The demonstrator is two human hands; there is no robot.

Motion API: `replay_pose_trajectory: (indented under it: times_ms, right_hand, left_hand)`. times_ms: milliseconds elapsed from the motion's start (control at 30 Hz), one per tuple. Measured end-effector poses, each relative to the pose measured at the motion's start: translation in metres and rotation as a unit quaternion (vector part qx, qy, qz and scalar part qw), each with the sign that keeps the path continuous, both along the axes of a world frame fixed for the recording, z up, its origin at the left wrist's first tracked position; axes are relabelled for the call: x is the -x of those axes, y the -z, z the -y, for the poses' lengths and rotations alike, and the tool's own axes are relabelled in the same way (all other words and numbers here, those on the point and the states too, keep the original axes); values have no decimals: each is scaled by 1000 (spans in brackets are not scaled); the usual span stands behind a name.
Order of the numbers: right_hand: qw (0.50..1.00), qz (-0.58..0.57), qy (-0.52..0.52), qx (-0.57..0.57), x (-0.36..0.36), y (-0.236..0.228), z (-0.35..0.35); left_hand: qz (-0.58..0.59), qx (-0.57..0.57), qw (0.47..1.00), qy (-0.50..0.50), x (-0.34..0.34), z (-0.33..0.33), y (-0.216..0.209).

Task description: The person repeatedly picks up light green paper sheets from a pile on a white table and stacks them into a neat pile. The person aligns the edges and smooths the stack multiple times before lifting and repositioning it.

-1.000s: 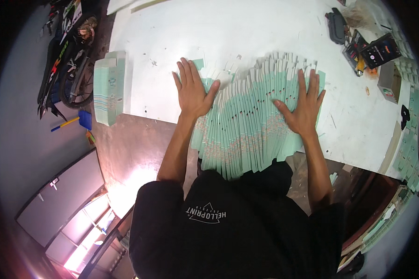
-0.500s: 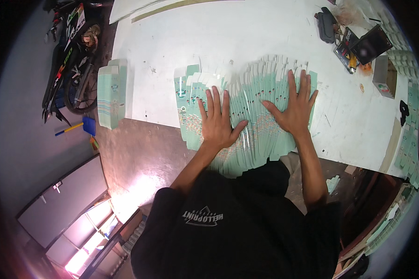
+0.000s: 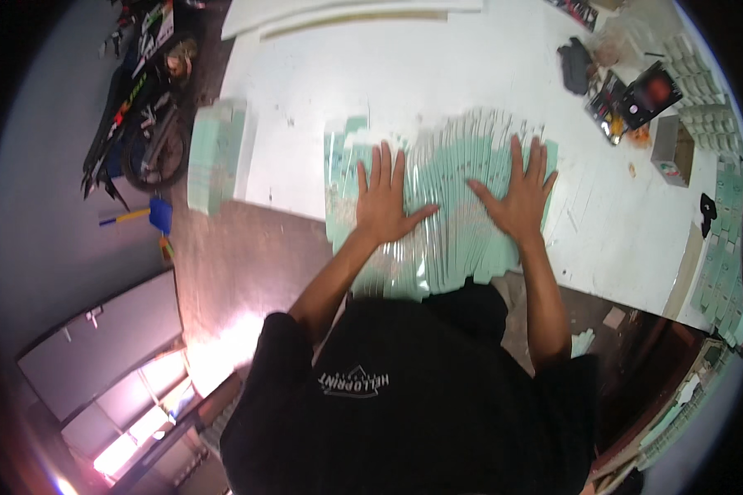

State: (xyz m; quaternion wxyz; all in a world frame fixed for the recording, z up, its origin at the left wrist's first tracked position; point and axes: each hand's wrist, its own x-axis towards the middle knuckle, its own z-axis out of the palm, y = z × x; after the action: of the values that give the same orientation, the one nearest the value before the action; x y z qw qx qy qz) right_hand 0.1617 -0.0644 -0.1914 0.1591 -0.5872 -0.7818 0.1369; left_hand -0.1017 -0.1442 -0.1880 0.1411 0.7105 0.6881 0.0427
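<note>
A fanned row of flat green cartons (image 3: 450, 223) overlaps along the near edge of the white table, some reaching past that edge toward my body. My left hand (image 3: 383, 198) lies flat on the left part of the fan, fingers spread and thumb pointing right. On the right part rests my right hand (image 3: 520, 198), also flat with fingers apart and its thumb toward the left. Neither hand grips a carton. White flaps show along the far ends of the fan.
A stack of green cartons (image 3: 213, 157) stands at the table's left edge. At the right are a dark pouch (image 3: 576, 66), a black square object (image 3: 654, 95), an open grey box (image 3: 674, 151) and more green cartons (image 3: 722, 239). A motorbike (image 3: 153, 132) stands beyond the left side.
The view has shifted and tilted slightly, so the table appears a little turned. Both hands stay flat on the fanned cartons, in nearly the same places.
</note>
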Motion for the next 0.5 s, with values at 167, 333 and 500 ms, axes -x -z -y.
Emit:
replay_pose_trajectory:
  times_ms: [167, 333, 500]
  right_hand:
    - [1000, -12, 6, 4, 0, -4, -13]
    - [1000, -9, 10, 4, -3, -3, -12]
    - [1000, -6, 3, 8, -3, -2, -9]
  left_hand:
    - [193, -59, 979, -24, 18, -5, -8]
    - [17, -132, 988, -76, 61, -13, -32]
    - [4, -68, 991, -117, 77, -20, 21]
